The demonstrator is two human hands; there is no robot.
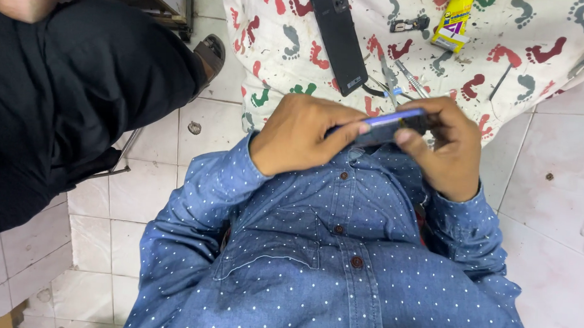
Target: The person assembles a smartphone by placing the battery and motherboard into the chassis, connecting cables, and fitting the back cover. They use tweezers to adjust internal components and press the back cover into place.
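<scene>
Head view: my left hand (303, 135) and right hand (449, 150) are both clamped on a phone (390, 124), its long axis running sideways between them, edge-up. Beyond my grip a black phone (338, 39) lies on cloth (542, 27).

A white tiled floor (549, 212) carries a white cloth (536, 37) printed with coloured footprints, spread just beyond both hands. On the cloth, beyond the left hand (303, 135), a black phone (338, 39) lies face down. Beyond the right hand (451, 147) lie metal tweezers (411, 77) and a yellow glue tube (453, 21). A small dark tool (500, 82) lies further to the right.
</scene>
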